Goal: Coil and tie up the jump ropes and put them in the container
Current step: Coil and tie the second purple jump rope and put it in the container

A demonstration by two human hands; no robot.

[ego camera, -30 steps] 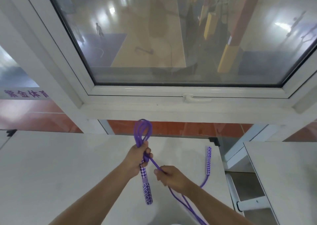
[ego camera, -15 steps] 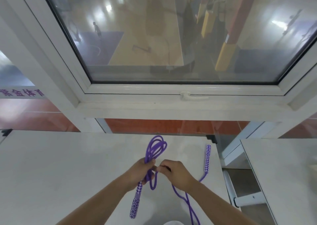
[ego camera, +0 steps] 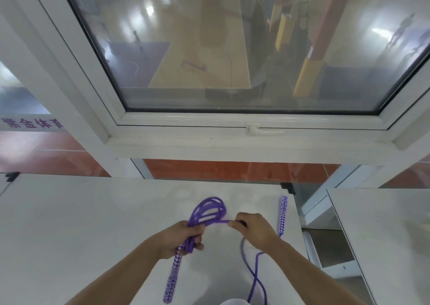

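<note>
Jump rope [ego camera: 210, 214] coils bunched in left hand [ego camera: 183, 237] fist; right hand [ego camera: 252, 226] pinches strand just beside, over table [ego camera: 81, 223].

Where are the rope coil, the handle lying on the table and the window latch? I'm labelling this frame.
rope coil [ego camera: 210, 209], head view, on the purple loops above the left hand.
handle lying on the table [ego camera: 283, 214], head view, mid-shaft of the patterned grip.
window latch [ego camera: 263, 130], head view, on the white lever.
</note>
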